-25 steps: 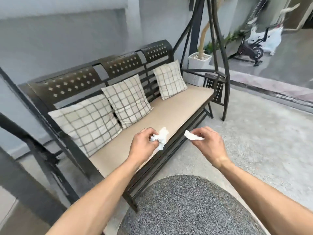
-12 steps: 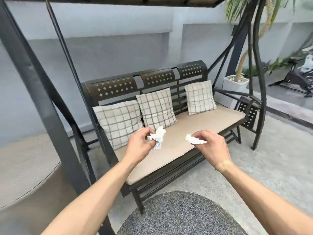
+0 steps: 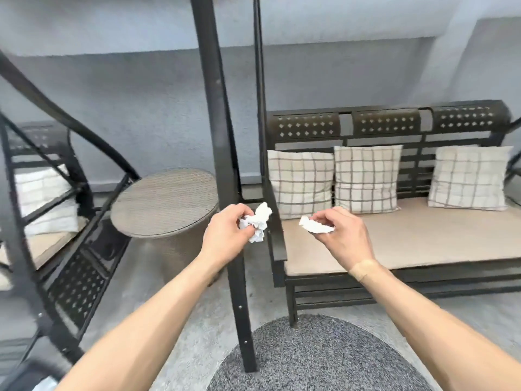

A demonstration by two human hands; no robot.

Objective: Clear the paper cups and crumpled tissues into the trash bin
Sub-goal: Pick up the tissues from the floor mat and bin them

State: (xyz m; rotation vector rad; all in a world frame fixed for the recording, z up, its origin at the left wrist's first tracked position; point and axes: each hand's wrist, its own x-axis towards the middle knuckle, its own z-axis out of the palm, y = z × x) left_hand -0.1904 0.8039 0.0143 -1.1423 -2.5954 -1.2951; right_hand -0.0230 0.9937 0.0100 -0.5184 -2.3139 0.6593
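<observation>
Patio; tissue point(image 3: 258, 221) in left grip point(image 3: 227, 235).

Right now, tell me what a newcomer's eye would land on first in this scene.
First, the two bare hands held out mid-frame: the left hand clutches a crumpled tissue, and the right hand pinches a flatter tissue. Next, the dark metal post rising straight up between them. Behind on the right, the swing bench carries three checked cushions; a round wicker table stands to the left.

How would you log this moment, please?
left hand: holds crumpled tissue | right hand: holds flat tissue | bin: unseen
</observation>
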